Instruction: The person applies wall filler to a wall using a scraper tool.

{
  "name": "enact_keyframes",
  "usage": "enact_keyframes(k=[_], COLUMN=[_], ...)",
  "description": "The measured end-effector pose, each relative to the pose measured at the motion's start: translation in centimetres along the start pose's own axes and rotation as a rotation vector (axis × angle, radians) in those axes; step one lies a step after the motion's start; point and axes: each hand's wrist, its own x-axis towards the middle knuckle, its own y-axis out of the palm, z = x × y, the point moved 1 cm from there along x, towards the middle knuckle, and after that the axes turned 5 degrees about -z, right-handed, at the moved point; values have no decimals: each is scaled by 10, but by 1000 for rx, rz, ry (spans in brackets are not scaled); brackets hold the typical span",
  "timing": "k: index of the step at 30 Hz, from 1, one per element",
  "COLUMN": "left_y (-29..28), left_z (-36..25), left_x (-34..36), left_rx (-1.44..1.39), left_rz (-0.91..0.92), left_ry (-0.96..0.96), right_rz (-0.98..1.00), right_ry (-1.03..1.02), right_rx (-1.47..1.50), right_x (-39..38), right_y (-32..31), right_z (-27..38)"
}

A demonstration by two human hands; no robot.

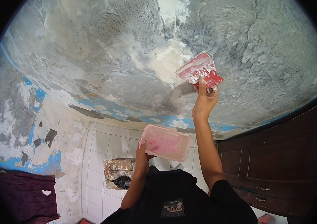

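My right hand [205,98] is raised to the wall and closed around a red putty scraper [200,69], its blade smeared with white filler. The scraper's edge is at a fresh cream patch of filler [167,61] on the grey wall; whether it touches cannot be made out. Lower down, my left hand [142,155] grips the left side of a pink plastic tub [167,143]. Pinkish residue coats the inside of the tub. Some of the left fingers are hidden beneath it.
The grey wall [102,48] has peeling blue paint along its lower part. A dark wooden cabinet [278,164] stands at the right. On the white tiled floor [97,179] is a stained wooden stool [117,168] with black plastic on it. A purple cloth [26,194] hangs at the left.
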Motion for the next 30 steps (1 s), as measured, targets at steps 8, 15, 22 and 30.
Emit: enact_keyframes(k=[8, 15, 22, 30], left_y=[2, -5, -2, -6], left_z=[4, 14, 12, 17], left_x=[-3, -4, -7, -7], left_rx=[-45, -46, -51, -40], left_rz=[-1, 34, 34, 50], left_ry=[7, -3, -15, 5], right_rz=[-61, 138, 717, 558], right_ry=[-83, -157, -621, -948], right_rx=[-120, -214, -1109, -1124], right_x=[5, 10, 15, 54], right_y=[-39, -67, -34, 27], right_z=[6, 48, 55, 113])
